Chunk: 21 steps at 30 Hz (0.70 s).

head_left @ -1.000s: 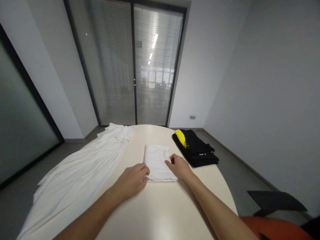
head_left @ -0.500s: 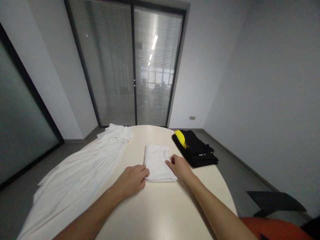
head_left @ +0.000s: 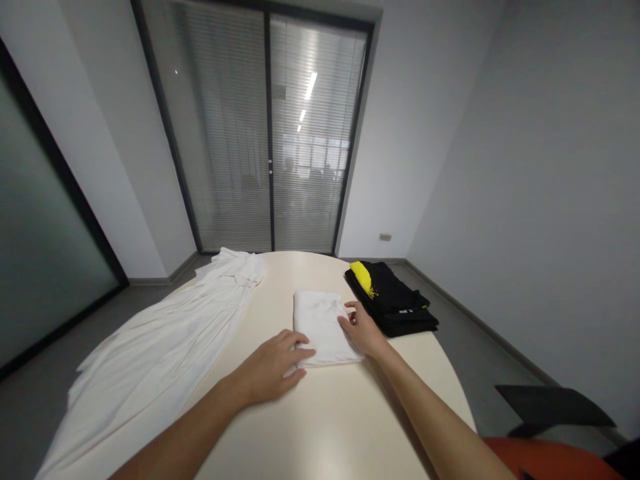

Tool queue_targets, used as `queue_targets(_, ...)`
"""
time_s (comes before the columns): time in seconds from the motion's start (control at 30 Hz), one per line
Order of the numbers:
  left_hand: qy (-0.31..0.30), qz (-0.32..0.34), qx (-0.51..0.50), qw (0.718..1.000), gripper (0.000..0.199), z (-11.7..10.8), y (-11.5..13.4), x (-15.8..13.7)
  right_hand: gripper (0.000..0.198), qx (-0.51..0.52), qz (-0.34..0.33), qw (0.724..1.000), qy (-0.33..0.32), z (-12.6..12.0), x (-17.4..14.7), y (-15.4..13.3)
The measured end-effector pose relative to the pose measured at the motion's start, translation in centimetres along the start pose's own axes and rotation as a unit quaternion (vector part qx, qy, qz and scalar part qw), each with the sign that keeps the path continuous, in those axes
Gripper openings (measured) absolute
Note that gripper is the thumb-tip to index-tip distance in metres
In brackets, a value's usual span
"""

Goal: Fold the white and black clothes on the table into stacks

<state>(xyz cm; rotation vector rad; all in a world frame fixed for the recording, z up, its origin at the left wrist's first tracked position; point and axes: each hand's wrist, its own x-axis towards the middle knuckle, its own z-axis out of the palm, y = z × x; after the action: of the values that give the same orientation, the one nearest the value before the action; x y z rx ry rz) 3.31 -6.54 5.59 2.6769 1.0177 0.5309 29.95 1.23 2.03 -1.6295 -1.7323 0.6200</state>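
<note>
A white garment, folded into a small flat rectangle, lies on the middle of the round table. My left hand is at its near left corner, fingers spread, with the fingertips over the cloth and the thumb on the tabletop side. At the right edge is my right hand, its thumb against the cloth and its bent fingers apart from the thumb. Small wrinkles show on the garment near the right fingers.
Unfolded white garments lie spread along the left side of the pale table and hang past its edge. A stack of folded black clothes with a yellow piece sits at right. An orange chair stands at lower right.
The folded white garment has shifted slightly right. My left hand has spread its fingers over the near left corner; my right hand has moved slightly right and its fingers have opened.
</note>
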Motion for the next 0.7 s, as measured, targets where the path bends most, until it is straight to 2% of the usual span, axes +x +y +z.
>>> queue_targets(0.1, -0.035, 0.034, -0.044, 0.998, 0.044, 0.3, 1.1, 0.0, 0.048, 0.013, 0.012, 1.000, -0.019, -0.5, 0.1, 0.2)
queue_targets(0.2, -0.051, 0.066, -0.070, 0.994, 0.041, 0.7, 2.4, 0.1, 0.040, -0.001, 0.001, 0.999, -0.048, -1.3, 0.1, 0.4)
queue_targets(0.33, -0.014, 0.053, -0.059, 0.997, 0.034, 1.2, 2.6, 0.3, 0.032, -0.096, -0.011, 0.994, -0.060, -2.2, -0.1, -0.1)
queue_targets(0.4, 0.000, 0.042, -0.043, 0.998, 0.036, 1.4, 2.1, 0.4, 0.036, -0.147, 0.014, 0.988, -0.050, -2.4, -0.3, -0.7)
queue_targets(0.57, -0.031, 0.062, -0.033, 0.997, 0.041, 1.1, 1.4, 0.4, 0.054, -0.278, 0.109, 0.953, -0.042, -1.9, -0.4, -2.6)
queue_targets(0.7, -0.029, 0.057, -0.023, 0.998, 0.042, 1.2, 1.2, 0.1, 0.042, -0.295, 0.110, 0.947, -0.063, -1.5, 0.1, -2.8)
